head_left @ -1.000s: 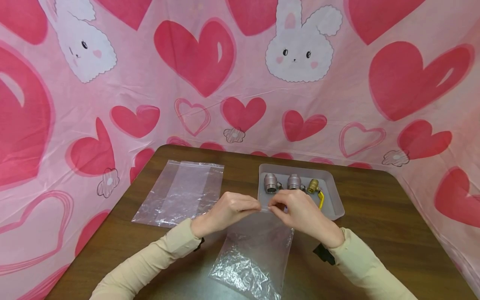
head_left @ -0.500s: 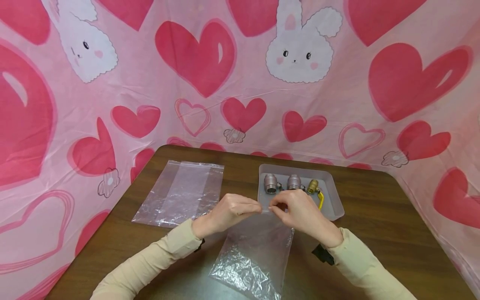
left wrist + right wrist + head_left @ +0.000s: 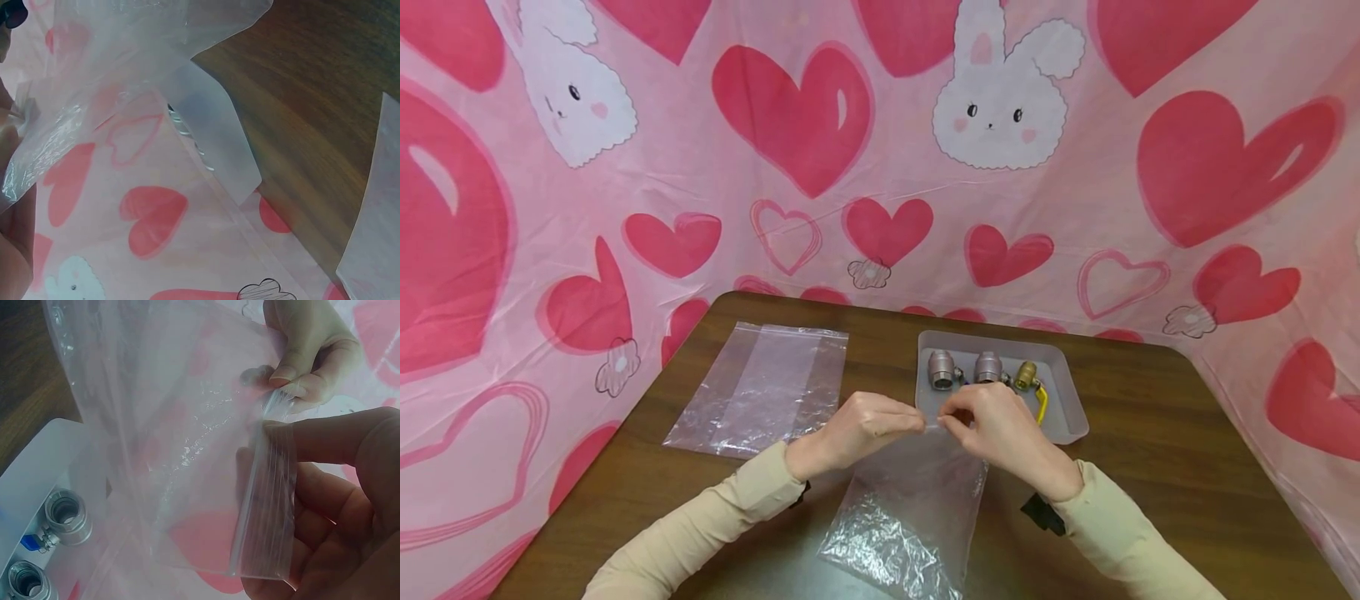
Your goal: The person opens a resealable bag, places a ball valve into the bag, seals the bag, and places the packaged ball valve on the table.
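Note:
My left hand [image 3: 865, 427] and right hand [image 3: 1003, 429] meet over the table in the head view. Both pinch the top edge of a clear zip bag [image 3: 910, 500], which hangs down toward the table's front. Close up in the right wrist view, the ridged zip strip [image 3: 250, 494] runs along the bag's mouth. There my right thumb and fingers [image 3: 337, 437] grip the strip beside my left fingertips [image 3: 294, 378]. Whether the zip is sealed cannot be told. In the left wrist view the bag's film [image 3: 69, 125] covers part of my fingers.
A second clear zip bag [image 3: 767, 387] lies flat on the table's left. Behind my right hand stands a grey plastic tray [image 3: 1075, 400] with two silvery valves [image 3: 942, 368] and a brass valve [image 3: 1026, 374] with a yellow handle. A patterned cloth [image 3: 880, 167] hangs behind the table.
Both hands keep their pinch on the bag's top edge and have shifted only slightly. The other bag, the tray and the valves stay where they were.

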### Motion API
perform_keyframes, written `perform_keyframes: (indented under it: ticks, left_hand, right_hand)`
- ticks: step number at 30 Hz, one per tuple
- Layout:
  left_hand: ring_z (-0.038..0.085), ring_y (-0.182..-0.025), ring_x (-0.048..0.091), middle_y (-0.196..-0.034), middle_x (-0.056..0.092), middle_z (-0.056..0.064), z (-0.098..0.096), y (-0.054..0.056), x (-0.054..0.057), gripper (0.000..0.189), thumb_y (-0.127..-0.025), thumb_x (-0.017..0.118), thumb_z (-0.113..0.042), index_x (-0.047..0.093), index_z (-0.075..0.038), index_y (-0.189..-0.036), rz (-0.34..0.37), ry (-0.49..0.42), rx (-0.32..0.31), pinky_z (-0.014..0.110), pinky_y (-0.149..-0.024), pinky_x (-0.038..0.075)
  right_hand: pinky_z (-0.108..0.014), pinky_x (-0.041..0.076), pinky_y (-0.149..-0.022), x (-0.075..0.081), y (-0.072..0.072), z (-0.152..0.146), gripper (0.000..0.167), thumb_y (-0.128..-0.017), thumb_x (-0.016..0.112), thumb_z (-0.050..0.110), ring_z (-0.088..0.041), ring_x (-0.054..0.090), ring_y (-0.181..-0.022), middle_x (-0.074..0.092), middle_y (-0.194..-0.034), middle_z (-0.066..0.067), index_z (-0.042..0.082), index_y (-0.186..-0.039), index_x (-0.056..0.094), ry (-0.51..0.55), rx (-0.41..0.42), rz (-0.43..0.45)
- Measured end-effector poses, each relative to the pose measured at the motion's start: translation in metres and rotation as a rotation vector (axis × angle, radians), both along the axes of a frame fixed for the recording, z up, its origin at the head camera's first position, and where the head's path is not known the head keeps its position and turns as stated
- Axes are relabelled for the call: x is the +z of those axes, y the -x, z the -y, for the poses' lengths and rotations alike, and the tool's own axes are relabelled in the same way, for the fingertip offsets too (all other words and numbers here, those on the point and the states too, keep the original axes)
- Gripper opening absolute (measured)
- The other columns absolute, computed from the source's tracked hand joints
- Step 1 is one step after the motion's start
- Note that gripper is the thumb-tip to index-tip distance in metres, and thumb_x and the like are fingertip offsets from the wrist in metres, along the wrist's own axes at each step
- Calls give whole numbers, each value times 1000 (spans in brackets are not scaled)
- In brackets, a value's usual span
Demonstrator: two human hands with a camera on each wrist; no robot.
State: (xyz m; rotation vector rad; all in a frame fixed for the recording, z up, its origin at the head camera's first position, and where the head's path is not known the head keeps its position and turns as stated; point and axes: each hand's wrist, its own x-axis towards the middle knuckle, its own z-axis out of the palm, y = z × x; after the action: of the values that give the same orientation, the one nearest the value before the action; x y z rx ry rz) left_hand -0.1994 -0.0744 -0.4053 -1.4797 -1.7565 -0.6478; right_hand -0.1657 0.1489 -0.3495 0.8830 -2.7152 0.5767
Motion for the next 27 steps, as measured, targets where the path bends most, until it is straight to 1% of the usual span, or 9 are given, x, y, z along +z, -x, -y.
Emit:
perform_keyframes:
  ticks: [3,6,9,11,13,15,18,22,27]
  left_hand:
    - [8,-81,74,-88,79,2,-1,0,0,21,-71,85,-5,79,-7,-91,6,-3,-6,14,-78,57]
    - [6,-81,73,-88,78,0,-1,-1,0,17,-75,83,-5,78,-8,-91,58,-15,-7,14,-78,56]
    - [3,-79,71,-86,76,-3,-3,-1,2,9,-82,79,-7,77,-10,-91,126,-25,24,13,-76,55]
    - [1,-77,69,-84,75,-6,-4,-2,3,5,-86,76,-10,76,-12,-90,146,-23,68,12,-73,54]
    - [-1,-74,66,-82,73,-9,-6,-3,4,5,-85,77,-12,74,-15,-88,141,-18,114,11,-68,52]
    - [-2,-70,63,-81,72,-10,-7,-4,4,9,-82,80,-13,73,-16,-87,132,-14,149,10,-64,49]
    - [-3,-66,61,-81,71,-11,-8,-4,4,15,-77,84,-15,72,-18,-86,126,-11,184,9,-60,46]
    - [-4,-69,63,-82,72,-12,-8,-3,4,11,-79,83,-16,74,-20,-85,120,-5,207,8,-59,46]
    - [-5,-72,66,-82,73,-13,-8,-3,5,7,-83,79,-16,76,-21,-86,107,-2,192,8,-59,48]
  right_hand:
    - [-16,45,-55,0,0,0,6,-80,79,12,1,52,-60,67,-69,9,17,-79,76,1,-1,-2]
    - [-16,45,-55,0,1,0,5,-80,80,13,0,54,-61,67,-70,9,16,-80,77,1,-7,-14]
    - [-16,46,-56,1,1,0,4,-80,81,14,-1,55,-62,68,-72,8,15,-82,77,-2,-11,-28]
    - [-16,47,-57,2,1,0,5,-80,82,15,0,55,-63,68,-73,7,15,-83,77,-7,-12,-40]
    - [-16,47,-58,2,2,0,6,-80,82,15,0,55,-63,68,-73,7,15,-83,77,-10,-9,-43]
    - [-16,48,-59,2,2,0,7,-80,82,16,-1,56,-65,68,-74,7,15,-83,77,-13,-5,-43]
    - [-16,49,-60,3,2,0,8,-79,83,16,-1,56,-66,69,-75,7,15,-83,76,-11,12,-27]
    - [-16,49,-60,3,2,0,7,-80,82,18,-1,57,-67,69,-76,7,16,-84,76,-8,31,-10]
    - [-16,49,-61,2,3,-1,8,-80,83,20,-1,57,-67,69,-76,8,17,-84,76,-7,38,-24]
